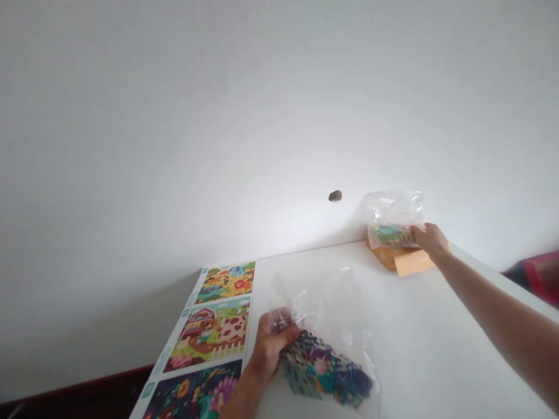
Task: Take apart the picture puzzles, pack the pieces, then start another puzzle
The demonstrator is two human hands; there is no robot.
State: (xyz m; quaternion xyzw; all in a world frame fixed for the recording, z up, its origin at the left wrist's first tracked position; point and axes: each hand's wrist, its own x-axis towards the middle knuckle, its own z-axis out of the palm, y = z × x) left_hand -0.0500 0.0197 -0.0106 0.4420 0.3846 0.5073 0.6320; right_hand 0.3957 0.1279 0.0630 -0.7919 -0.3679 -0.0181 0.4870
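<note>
My left hand (273,343) grips a clear plastic bag (325,349) near its left side, thumb on top. Inside that bag lie several dark, colourful puzzle pieces, mostly blue, purple and teal. Farther off on the right, my right hand (430,238) is closed on a second clear plastic bag (393,218) with green and light-coloured pieces in it. This bag is above an orange box (384,254) with a lighter orange flap; whether the two touch I cannot tell.
Three illustrated picture sheets run down the left of the white table (318,259): jungle animals (227,282), a farm scene (212,334) and a dark night scene (192,393). Behind is a white wall with a hole (335,196). A pink and dark object (537,276) sits beyond the right edge.
</note>
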